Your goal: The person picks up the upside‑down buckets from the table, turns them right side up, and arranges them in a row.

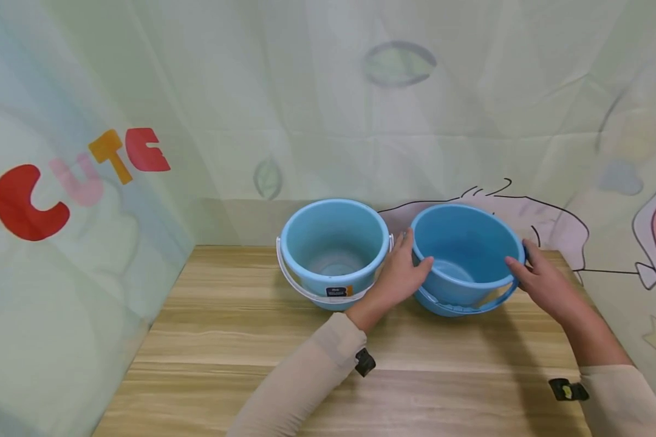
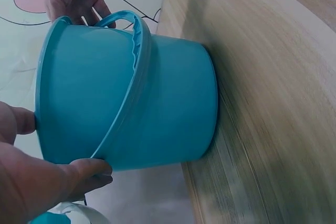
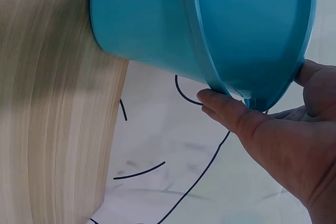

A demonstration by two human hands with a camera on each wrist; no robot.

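Note:
A darker blue bucket [image 1: 459,288] stands on the table at the right, its blue handle [image 1: 470,309] hanging down across its front. My left hand [image 1: 401,273] holds its left side, the thumb near the rim and the other fingers along the outer wall, as the left wrist view shows. On the opposite side, my right hand [image 1: 549,279] grips the rim close to where the handle joins. A lighter blue bucket [image 1: 319,282] with a white handle [image 1: 300,288] stands just left of my left hand. Both buckets look empty inside.
The wooden table [image 1: 240,364] meets a printed fabric backdrop [image 1: 224,224] behind the buckets. More of this fabric hangs at the left and right. A dark label [image 1: 339,291] shows on the lighter bucket's front.

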